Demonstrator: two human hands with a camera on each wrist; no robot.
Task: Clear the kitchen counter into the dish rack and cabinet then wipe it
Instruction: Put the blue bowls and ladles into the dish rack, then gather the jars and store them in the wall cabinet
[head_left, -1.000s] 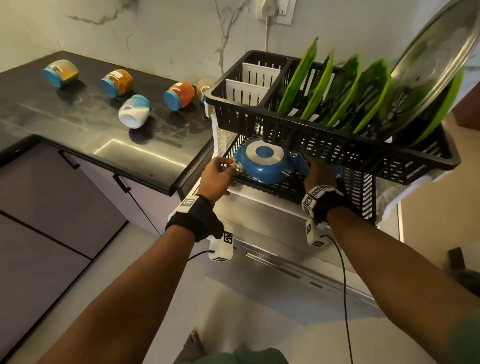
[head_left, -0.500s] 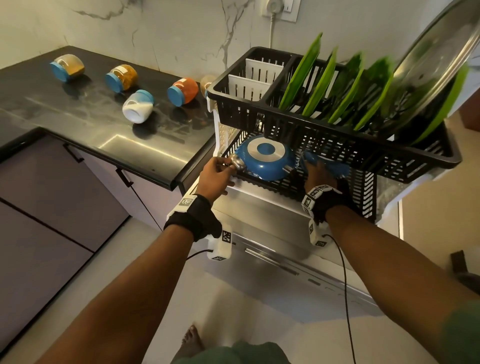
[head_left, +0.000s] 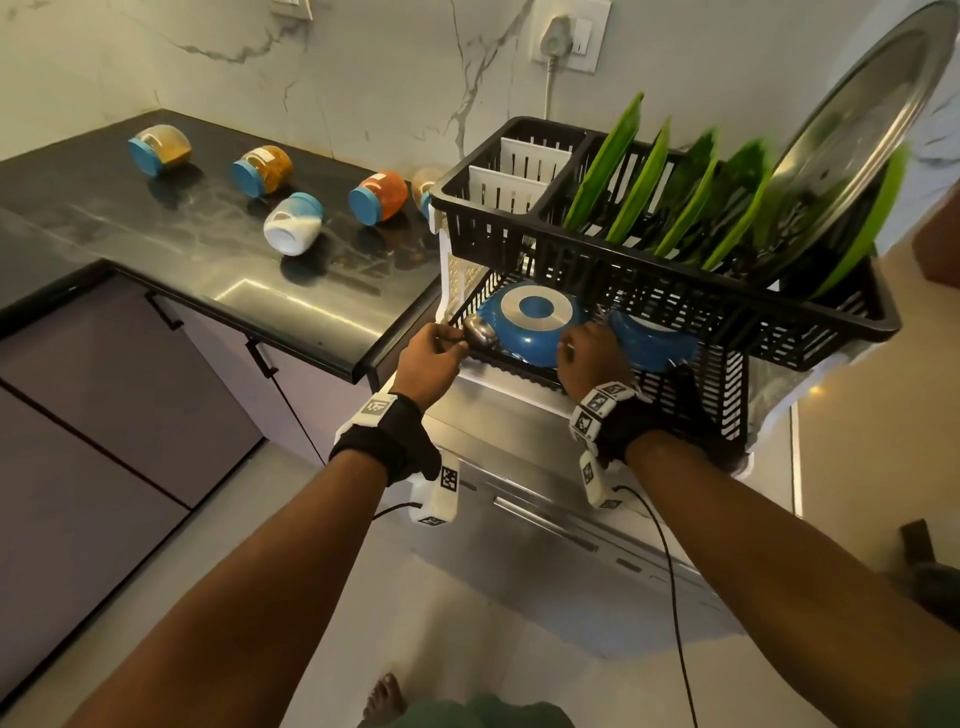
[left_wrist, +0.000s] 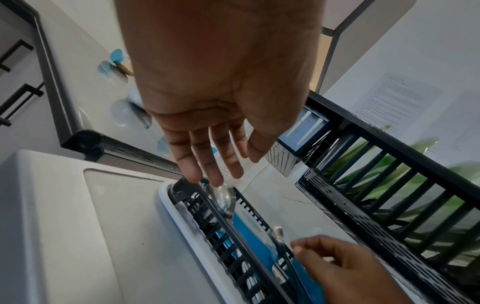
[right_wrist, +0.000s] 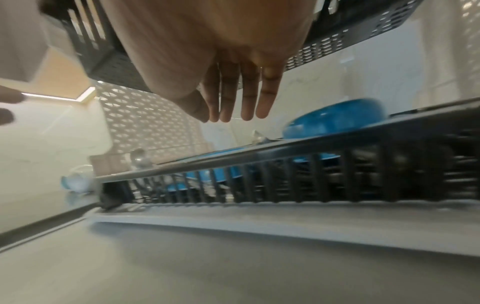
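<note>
Below the head view, wrist views show straightened fingers.

Left hand fingers extended, touching spoon.

White marble wall (grey-veined), 1 socket, purple cabinets, pale floor.
</note>
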